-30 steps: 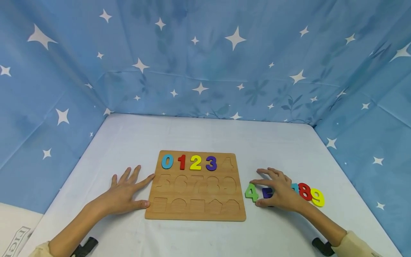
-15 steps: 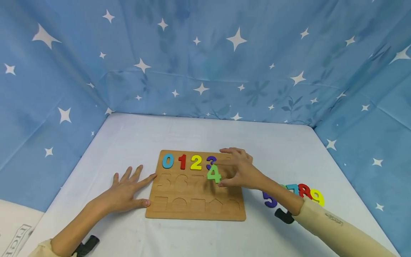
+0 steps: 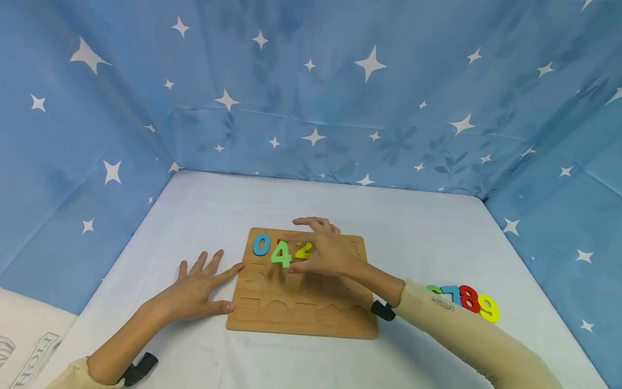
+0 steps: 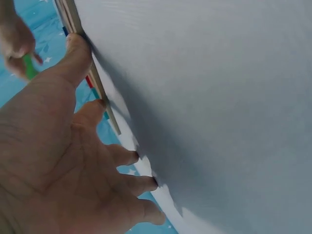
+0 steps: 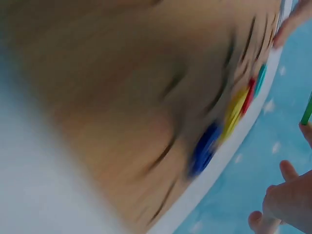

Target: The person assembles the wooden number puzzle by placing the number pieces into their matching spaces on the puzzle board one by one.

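My right hand (image 3: 325,251) pinches a green number 4 (image 3: 282,254) between thumb and fingertip, raised above the wooden number board (image 3: 301,326). A light blue 0 (image 3: 256,246) and a yellow 2 (image 3: 302,253) sit in the board's top row. The red 1 (image 5: 248,95) and the dark blue or purple 3 (image 5: 202,151) show in the right wrist view; in the head view the 4 and the hand mostly cover them. Spread out, my left hand (image 3: 199,292) touches the board's left edge with thumb and index fingertip.
Right of the board lie a light blue 7 (image 3: 452,292), a red 8 (image 3: 468,300), a yellow 9 (image 3: 489,309) and a partly covered green number (image 3: 433,289). The right sleeve (image 3: 461,329) passes over that side of the white table (image 3: 301,362). Starry blue cloth (image 3: 311,97) surrounds it.
My right hand has taken the green 4 from the table and carried it leftward over the board, past the 3 and 2. My left hand keeps its place at the board's edge.
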A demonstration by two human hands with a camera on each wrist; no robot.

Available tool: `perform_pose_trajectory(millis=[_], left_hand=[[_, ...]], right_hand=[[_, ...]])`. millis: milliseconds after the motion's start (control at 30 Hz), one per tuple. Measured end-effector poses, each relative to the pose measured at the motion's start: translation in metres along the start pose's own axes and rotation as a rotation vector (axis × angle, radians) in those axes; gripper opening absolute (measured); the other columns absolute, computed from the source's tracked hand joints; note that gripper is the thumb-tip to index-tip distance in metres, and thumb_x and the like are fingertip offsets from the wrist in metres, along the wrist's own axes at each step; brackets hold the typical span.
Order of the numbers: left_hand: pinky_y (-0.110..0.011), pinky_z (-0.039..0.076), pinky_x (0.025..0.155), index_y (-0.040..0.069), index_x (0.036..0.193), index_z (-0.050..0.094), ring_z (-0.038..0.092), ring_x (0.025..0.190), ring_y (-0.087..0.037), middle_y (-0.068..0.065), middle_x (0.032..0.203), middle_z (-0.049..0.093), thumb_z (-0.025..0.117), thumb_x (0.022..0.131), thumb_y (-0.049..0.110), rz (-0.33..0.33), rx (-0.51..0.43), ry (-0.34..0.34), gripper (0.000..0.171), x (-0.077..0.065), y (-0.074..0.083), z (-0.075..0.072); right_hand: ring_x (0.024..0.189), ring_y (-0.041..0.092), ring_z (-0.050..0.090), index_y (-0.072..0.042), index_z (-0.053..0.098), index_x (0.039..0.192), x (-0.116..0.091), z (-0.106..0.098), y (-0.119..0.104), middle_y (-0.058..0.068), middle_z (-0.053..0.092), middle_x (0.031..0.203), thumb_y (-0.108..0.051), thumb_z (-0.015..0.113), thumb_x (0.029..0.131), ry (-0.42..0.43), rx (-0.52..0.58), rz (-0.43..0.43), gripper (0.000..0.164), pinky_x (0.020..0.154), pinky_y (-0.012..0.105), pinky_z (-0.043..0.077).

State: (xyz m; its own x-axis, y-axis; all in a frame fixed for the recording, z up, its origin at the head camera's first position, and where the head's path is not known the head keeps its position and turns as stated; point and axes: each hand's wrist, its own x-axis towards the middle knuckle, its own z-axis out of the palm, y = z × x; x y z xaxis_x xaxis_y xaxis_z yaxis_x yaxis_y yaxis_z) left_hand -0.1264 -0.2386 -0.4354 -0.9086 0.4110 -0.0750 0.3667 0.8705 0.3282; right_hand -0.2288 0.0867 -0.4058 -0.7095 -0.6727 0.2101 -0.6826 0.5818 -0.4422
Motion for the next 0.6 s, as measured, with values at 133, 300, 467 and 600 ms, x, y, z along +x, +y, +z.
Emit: perform_pose_trajectory(millis=[133,300,467,600], left_hand=[[-0.083,0.006,0.096,0.025,0.152,0.042,0.01,0.139,-0.061,-0.031,0.156,0.021,0.064,0.082,0.068,0.007,-0.004,0.0,0.086,0.002,0.003,0.0],[-0.082,0.006,0.097,0.025,0.152,0.043,0.011,0.139,-0.061,-0.031,0.156,0.021,0.065,0.081,0.067,-0.006,0.017,0.0,0.085,-0.001,0.001,-0.005],[-0.082,0.006,0.097,0.024,0.152,0.043,0.01,0.139,-0.061,-0.031,0.156,0.021,0.066,0.081,0.067,-0.006,-0.006,-0.003,0.085,-0.001,0.001,-0.003],[-0.082,0.005,0.097,0.024,0.152,0.043,0.009,0.139,-0.061,-0.031,0.156,0.02,0.066,0.081,0.066,-0.005,-0.017,0.0,0.085,0.001,0.0,0.0]], right_hand=[[0.137,0.038,0.024,-0.028,0.066,0.132,-0.024,-0.022,0.042,0.007,0.041,0.15,-0.05,0.086,0.073,0.076,-0.002,0.106,0.066,0.099,0.067,0.017],[0.134,0.047,0.023,-0.024,0.065,0.134,-0.056,-0.043,0.096,0.012,0.041,0.149,-0.047,0.086,0.074,0.059,-0.021,0.268,0.068,0.093,0.069,0.018],[0.131,0.049,0.026,-0.019,0.064,0.136,-0.075,-0.052,0.12,0.016,0.043,0.147,-0.046,0.086,0.074,-0.003,-0.05,0.348,0.071,0.092,0.07,0.02],[0.129,0.049,0.028,-0.019,0.065,0.134,-0.079,-0.053,0.123,0.017,0.045,0.146,-0.047,0.086,0.073,-0.023,-0.044,0.343,0.071,0.092,0.07,0.02]])
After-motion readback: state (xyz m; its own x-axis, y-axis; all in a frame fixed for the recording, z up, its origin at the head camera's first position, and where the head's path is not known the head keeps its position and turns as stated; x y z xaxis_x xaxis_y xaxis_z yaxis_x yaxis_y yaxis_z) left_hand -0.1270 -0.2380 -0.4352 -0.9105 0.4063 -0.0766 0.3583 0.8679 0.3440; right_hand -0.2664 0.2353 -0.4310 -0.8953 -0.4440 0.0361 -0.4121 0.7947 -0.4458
